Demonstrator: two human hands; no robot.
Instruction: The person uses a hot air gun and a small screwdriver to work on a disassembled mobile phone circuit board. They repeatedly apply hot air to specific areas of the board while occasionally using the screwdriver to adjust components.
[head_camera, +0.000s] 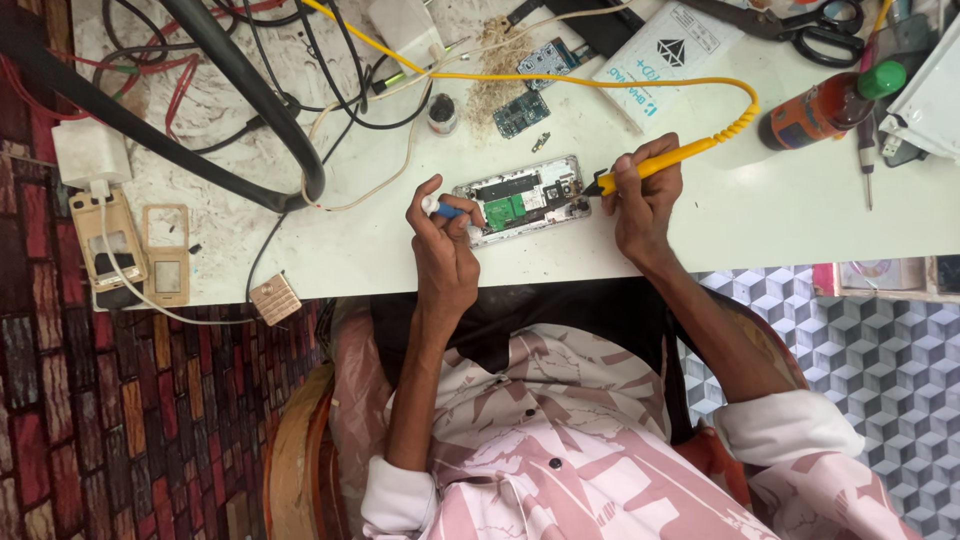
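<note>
Here the right hand grips a yellow soldering iron, its tip touching the right end of the opened phone. The left hand pinches a small blue-handled tool at the phone's left end. The phone lies near the front edge of the white worktop. Behind it lie loose circuit boards, tangled cables and an orange bottle toward the far right corner.

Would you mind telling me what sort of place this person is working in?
Most likely a small phone or electronics repair bench. An opened phone lies on the white table, the right hand holds a yellow soldering iron to it, and loose circuit boards lie nearby.
</note>
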